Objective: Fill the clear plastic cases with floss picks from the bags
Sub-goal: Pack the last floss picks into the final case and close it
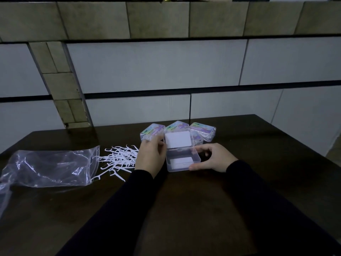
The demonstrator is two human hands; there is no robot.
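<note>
A clear plastic case sits on the dark table with its hinged lid raised; a white card shows on the lid and another on the case's floor. My left hand grips the lid's left edge. My right hand holds the case's right side. A heap of white floss picks lies loose just left of my left hand. A clear plastic bag lies further left, mouth toward the picks.
Three closed cases with colourful labels stand behind the open one, picks visible inside the right one. A tiled wall rises beyond the table's far edge. The near part of the table holds only my dark sleeves.
</note>
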